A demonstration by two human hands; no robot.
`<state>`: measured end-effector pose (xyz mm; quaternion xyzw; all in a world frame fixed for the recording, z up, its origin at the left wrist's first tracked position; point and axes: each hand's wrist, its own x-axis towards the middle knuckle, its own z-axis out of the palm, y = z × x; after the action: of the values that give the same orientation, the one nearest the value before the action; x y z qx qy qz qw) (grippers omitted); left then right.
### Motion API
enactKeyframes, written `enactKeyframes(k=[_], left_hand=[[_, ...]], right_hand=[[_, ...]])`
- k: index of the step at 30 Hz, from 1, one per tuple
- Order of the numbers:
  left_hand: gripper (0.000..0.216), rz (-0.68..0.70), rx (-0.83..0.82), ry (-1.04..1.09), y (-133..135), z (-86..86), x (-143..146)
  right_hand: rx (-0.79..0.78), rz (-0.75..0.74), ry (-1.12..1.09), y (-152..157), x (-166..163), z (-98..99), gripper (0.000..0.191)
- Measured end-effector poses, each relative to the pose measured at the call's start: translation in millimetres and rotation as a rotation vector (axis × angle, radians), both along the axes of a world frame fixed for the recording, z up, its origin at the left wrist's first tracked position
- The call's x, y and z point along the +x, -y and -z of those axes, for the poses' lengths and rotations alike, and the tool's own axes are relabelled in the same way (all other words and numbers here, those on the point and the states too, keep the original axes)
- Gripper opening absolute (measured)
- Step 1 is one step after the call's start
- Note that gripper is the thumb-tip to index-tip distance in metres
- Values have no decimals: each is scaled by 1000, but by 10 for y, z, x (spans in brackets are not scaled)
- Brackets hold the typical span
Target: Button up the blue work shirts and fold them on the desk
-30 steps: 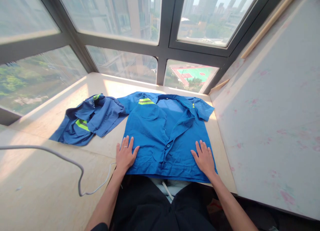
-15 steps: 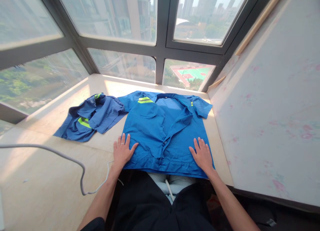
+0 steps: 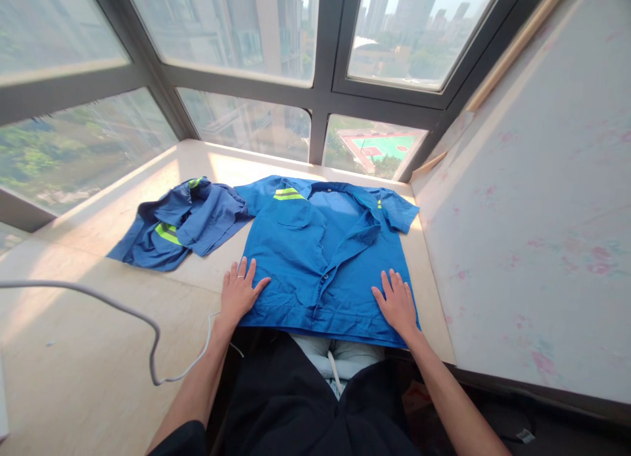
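Observation:
A blue short-sleeved work shirt (image 3: 286, 265) lies spread front side up on the sill, its collar toward the window and its hem toward me. Yellow-green stripes cross its chest and one sleeve. My left hand (image 3: 239, 292) rests flat on the lower left edge of the shirt, fingers spread, a ring on one finger. On the lower right side lies my right hand (image 3: 396, 301), also flat with its fingers apart. A second blue garment (image 3: 211, 219) with yellow-green stripes sits crumpled to the left, touching the shirt's left sleeve.
The pale stone sill (image 3: 98, 324) reaches up to the window frame (image 3: 320, 108). A grey cable (image 3: 123, 306) runs across its left part toward my left forearm. On the right stands a wall with flowered paper (image 3: 532, 232).
The view has shifted slightly. Both hands stay flat on the shirt, and the garments lie as before.

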<state>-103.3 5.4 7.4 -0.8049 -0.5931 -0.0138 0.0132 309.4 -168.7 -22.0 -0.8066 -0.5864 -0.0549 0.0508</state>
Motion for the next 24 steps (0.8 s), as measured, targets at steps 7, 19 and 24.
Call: enactKeyframes(k=[7, 19, 24], left_hand=[[77, -63, -204, -23, -110, -118, -156], [47, 161, -169, 641, -342, -542, 879], [34, 225, -289, 697, -528, -507, 1700]], right_hand=[[-24, -3, 4, 7, -5, -11, 69], [47, 88, -395, -231, -23, -261, 56], [211, 188, -859, -627, -115, -426, 54]])
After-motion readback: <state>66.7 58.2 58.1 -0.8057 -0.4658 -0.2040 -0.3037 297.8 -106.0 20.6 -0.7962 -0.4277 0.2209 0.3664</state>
